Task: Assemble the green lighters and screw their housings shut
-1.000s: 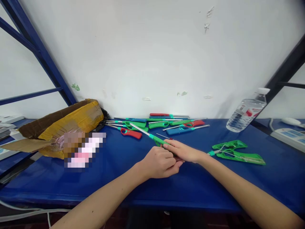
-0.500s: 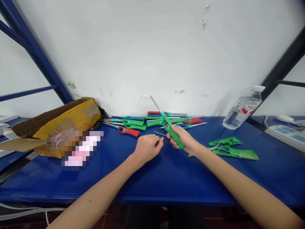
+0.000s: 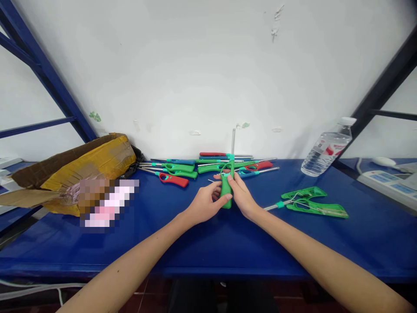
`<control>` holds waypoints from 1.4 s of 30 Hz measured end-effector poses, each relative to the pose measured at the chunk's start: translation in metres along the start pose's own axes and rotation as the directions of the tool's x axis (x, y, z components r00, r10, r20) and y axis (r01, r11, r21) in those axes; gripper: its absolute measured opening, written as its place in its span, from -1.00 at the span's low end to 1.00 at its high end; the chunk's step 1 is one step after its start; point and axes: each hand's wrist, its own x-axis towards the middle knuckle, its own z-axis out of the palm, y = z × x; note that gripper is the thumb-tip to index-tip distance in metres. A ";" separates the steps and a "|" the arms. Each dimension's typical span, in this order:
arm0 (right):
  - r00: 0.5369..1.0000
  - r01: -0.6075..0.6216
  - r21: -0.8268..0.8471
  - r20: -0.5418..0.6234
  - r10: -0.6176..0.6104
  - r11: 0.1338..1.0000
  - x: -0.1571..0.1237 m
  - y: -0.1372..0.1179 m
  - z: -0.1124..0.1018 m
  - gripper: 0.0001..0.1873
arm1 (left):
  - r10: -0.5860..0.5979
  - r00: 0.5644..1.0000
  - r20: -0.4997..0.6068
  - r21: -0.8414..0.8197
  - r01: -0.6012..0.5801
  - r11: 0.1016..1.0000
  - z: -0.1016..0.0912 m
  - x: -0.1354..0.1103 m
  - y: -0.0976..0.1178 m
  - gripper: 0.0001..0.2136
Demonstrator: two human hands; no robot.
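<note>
A green long-necked lighter [image 3: 227,184] stands upright over the blue table [image 3: 208,243], its metal tube pointing straight up at the wall. My right hand [image 3: 241,198] is closed around the handle from the right. My left hand [image 3: 204,202] pinches the handle from the left, and a thin metal pin shows at its fingertips. Behind both hands lies a pile of green, red and blue lighters [image 3: 208,165] against the wall.
An opened green lighter shell [image 3: 308,205] with a metal tube lies to the right. A water bottle [image 3: 322,150] leans at the back right, with a power strip [image 3: 387,182] beyond. A torn cardboard box [image 3: 74,167] with a blurred package sits at the left.
My right hand lifted the green lighter off the table and turned it from lying flat to standing upright. My left hand let go for a moment, then came back to the handle.
</note>
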 end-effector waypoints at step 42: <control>0.899 0.284 -0.623 0.438 0.024 0.729 -0.008 -0.005 -0.011 -0.71 | -0.714 0.416 -0.564 -0.628 0.346 0.697 -0.083 0.026 -0.016 -0.96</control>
